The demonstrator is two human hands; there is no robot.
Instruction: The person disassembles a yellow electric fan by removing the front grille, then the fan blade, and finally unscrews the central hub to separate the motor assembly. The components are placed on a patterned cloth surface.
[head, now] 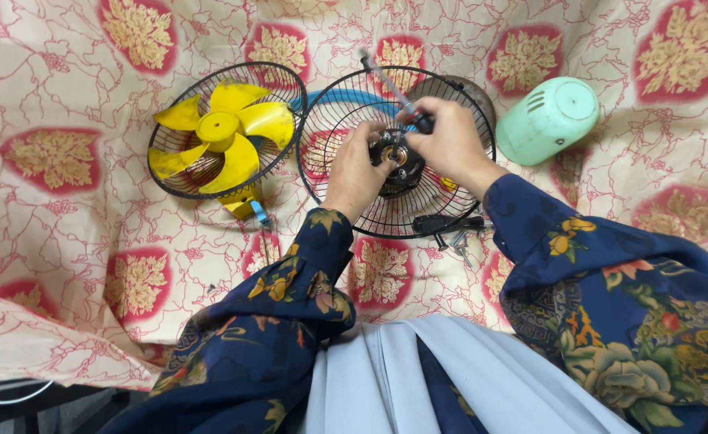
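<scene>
Head cam: a person in dark floral sleeves works on a dismantled fan laid on a red-and-cream patterned cloth [88, 265]. Left hand [354, 173] rests on the black wire fan guard [346, 96], fingers curled against the round black motor hub [394, 157] at its center, steadying it. Right hand [450, 141] is clamped around a screwdriver [394, 88], black handle in the fist; the shaft's long axis runs up and to the left, away from the wearer. Whether the tip meets the hub can't be told. Both hands meet at the hub, right hand on top, approx. touching the left. Beside the guard to the left: a second guard [169, 173] holding yellow fan blades [225, 133]. At right, a mint-green motor cover [547, 120]. Near the guard's lower rim lie small dark parts [450, 229].
</scene>
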